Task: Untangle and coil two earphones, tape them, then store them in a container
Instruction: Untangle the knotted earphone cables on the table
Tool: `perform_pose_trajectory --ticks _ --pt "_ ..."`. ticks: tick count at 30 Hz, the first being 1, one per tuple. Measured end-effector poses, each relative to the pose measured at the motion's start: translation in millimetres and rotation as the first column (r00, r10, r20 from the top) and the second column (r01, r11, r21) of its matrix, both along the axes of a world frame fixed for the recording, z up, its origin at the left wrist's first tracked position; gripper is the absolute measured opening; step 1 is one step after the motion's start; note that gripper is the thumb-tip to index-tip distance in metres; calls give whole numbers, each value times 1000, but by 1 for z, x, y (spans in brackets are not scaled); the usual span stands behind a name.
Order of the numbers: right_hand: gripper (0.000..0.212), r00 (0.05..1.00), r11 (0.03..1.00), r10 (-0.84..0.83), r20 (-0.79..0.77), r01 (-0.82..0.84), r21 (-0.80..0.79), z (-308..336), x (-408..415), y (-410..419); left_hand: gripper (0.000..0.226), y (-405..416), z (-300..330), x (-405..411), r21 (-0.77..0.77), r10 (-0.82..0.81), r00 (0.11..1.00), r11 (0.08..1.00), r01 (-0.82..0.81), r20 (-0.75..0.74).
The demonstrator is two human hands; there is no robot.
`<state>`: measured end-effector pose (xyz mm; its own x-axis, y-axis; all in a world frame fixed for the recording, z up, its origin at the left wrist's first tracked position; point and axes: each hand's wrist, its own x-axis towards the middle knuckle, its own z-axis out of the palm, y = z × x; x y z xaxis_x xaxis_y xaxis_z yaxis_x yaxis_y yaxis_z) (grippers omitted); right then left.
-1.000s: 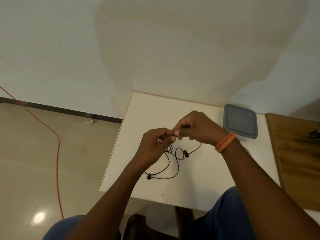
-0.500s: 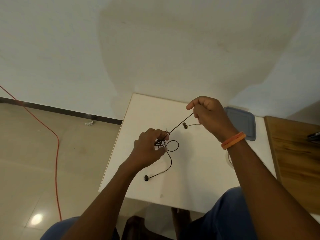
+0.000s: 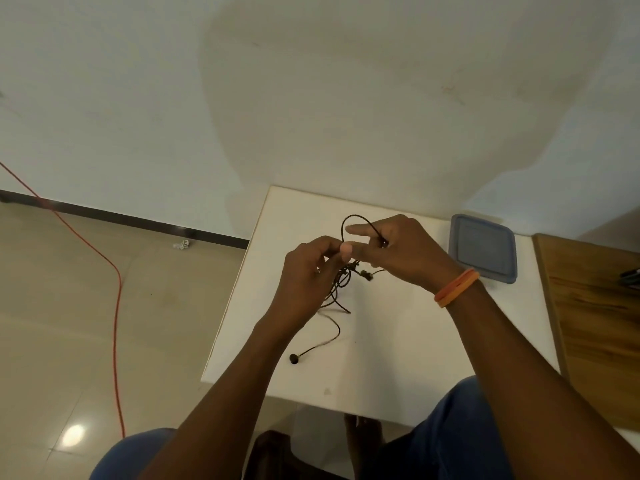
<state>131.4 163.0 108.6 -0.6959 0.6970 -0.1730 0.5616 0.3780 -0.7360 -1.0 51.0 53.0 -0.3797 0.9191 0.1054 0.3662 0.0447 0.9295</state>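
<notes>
The left hand (image 3: pixel 308 271) and the right hand (image 3: pixel 401 251) are close together above the white table (image 3: pixel 398 341), with their fingertips almost touching. The left hand has its fingers curled and pinches the black earphone wire (image 3: pixel 341 285). The right hand also holds the wire, with one finger pointing toward the left hand. A loop of wire arches up between the two hands and runs over the right hand's fingers. Under the hands the wire hangs in a messy knot. One earbud (image 3: pixel 367 274) dangles just below the right hand. More wire trails from under the left hand toward the person, and it ends in another earbud (image 3: pixel 294 358) lying on the table.

An orange wristband (image 3: pixel 455 287) sits on the right wrist. Past the right hand, farther out, a gray container with its lid on (image 3: pixel 483 252) rests on the table. Beyond that is a wooden board (image 3: pixel 595 323). Far out from the left hand, an orange cable (image 3: pixel 116 299) snakes across the floor.
</notes>
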Motion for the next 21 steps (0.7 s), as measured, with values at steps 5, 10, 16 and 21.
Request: perform_pose_trajectory --ticks 5,10,16,21 --pt "12 989 998 -58 -139 56 -16 3 -8 -3 11 0 5 -1 -12 14 1000 1000 -14 -24" --pt "9 969 989 -64 -240 29 -146 7 -14 -12 8 -1 6 2 -36 8 1000 999 -9 -6" --pt "7 911 967 -252 -325 231 -105 12 -13 -6 13 -2 5 -1 -76 0 997 997 -6 -81" --pt "19 772 873 -444 -455 258 -415 19 -9 1 4 -2 -5 -7 -192 -13 994 981 -8 -106"
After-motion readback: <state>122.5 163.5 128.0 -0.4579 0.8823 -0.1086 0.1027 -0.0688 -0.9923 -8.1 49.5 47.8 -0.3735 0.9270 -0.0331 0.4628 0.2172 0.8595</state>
